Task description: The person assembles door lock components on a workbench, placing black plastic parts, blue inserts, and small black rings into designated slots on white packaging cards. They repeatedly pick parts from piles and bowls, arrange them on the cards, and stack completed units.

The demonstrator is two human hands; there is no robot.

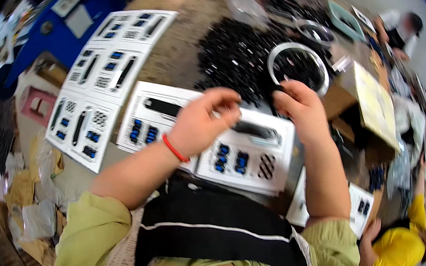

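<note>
Head view: a cluttered workshop table (180, 57) with a worn brownish top fills the scene. A heap of small black parts (235, 54) spreads across it at about 12 o'clock. A grey ring-shaped bowl rim (298, 68) lies on the heap's right side, with a second metal ring (314, 32) beyond it toward 1 o'clock. A row of filled white trays (104, 74) runs from 11 o'clock down to 9 o'clock, each holding black strips and small blue pieces in moulded pockets. At 10 o'clock stands a blue object (58, 35), and crumpled brown paper and plastic (29, 200) sits at 8 o'clock.

Directly before the person, at the centre, lies a white moulded tray (253, 155) with a long black strip in its upper slot, blue pieces and a black grille piece in the lower pockets. A matching tray (144, 118) touches it on the left.

The left hand (203, 123), with a red band at the wrist, hovers over the seam between the two trays with its fingers curled inward; whether they pinch a small part cannot be told. The right hand (303, 110) is at the far edge of the centre tray, just below the grey ring, with the fingers bent and the tips together; what they grip, if anything, is hidden.

At 4 o'clock a person in a yellow top (398, 246) sits beside another tray (357, 208). At 1 o'clock a second person (402, 29) works at the far end.
</note>
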